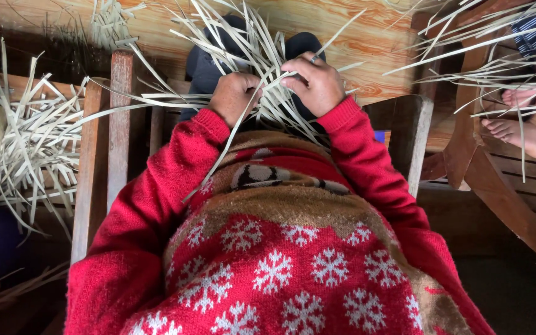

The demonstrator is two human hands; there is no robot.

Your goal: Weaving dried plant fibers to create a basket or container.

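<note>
Many pale strips litter wooden chairs (plank floor beyond).

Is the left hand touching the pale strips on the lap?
Touching. The head view shows the left hand closed around the pale strips, which pass under its fingers.

The strips were thin, flat and pale, straw-coloured, like split bamboo or reed. A loose bundle of them sat gathered between the left hand and the right hand, both closed on it. Above the grip the strips fanned out in every direction, some straight, some bowed, crossing one another. Several long ones ran sideways out past the left hand. Below the grip a few trailed down over the lap, one slanting well down past the left wrist. Their ends were cut unevenly.
</note>
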